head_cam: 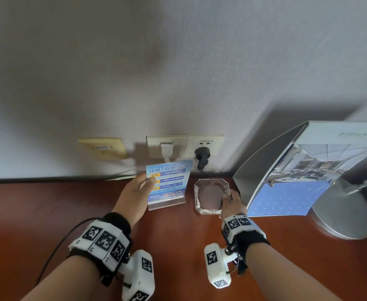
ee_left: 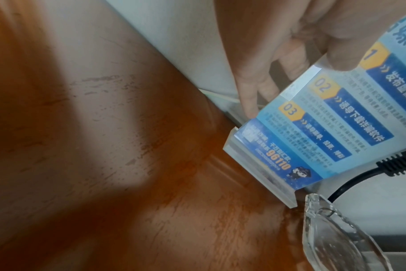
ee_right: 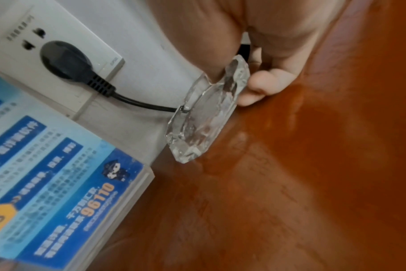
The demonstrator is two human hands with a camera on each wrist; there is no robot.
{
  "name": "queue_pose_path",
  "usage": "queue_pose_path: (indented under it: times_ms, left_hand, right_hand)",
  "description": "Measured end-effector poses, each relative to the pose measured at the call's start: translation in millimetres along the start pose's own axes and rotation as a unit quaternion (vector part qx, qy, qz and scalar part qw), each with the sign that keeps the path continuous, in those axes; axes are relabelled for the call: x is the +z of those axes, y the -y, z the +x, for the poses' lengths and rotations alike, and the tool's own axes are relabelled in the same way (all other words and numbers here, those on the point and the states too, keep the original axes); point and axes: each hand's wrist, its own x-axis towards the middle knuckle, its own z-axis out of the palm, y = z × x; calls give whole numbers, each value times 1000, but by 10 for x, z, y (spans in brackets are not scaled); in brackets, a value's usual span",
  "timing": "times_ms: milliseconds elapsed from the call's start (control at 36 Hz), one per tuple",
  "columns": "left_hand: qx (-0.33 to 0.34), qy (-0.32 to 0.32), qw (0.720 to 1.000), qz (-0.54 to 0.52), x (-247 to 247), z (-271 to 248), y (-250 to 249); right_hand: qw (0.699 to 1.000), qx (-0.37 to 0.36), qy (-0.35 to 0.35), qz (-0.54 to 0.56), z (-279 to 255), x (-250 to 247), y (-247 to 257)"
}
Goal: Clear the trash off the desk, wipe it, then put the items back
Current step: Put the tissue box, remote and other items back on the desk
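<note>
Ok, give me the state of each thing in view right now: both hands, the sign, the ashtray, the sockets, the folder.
left hand: pinches the sign's left edge
acrylic sign: upright, base at the desk
right hand: grips the ashtray's right rim
glass ashtray: upright, looks empty, on or just above the desk
black plug: in the right socket
white plug: in the middle socket
folder: standing open on the desk
desk: streaky sheen

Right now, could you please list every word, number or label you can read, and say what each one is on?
"96110": blue sign, near its bottom edge.
"02" and "03": yellow tabs on that sign; the tab above shows "1".
Its Chinese heading and body text: too blurred to read reliably.
Wall socket print and booklet title: too small to read.
</note>
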Motion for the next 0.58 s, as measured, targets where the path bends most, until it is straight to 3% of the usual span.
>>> queue_pose_path:
  times_ms: [333,444,528,583]
  left_hand:
    - [14,0,1000,-3,-38,-71,-14]
    - [26,3,1000,-8,-66,-137,-44]
    - [26,18,999,-9,-102,-186,-68]
    - [26,25,999,2,-120,-202,-70]
  right_hand:
    - [995,-19,14,-100,-80,-32,43]
    - [971,-71,39,-226,-300,-136,102]
    - [965,-114,37,-231,-516,-289,233]
    - [964,-182,46,-191,-596,-392,350]
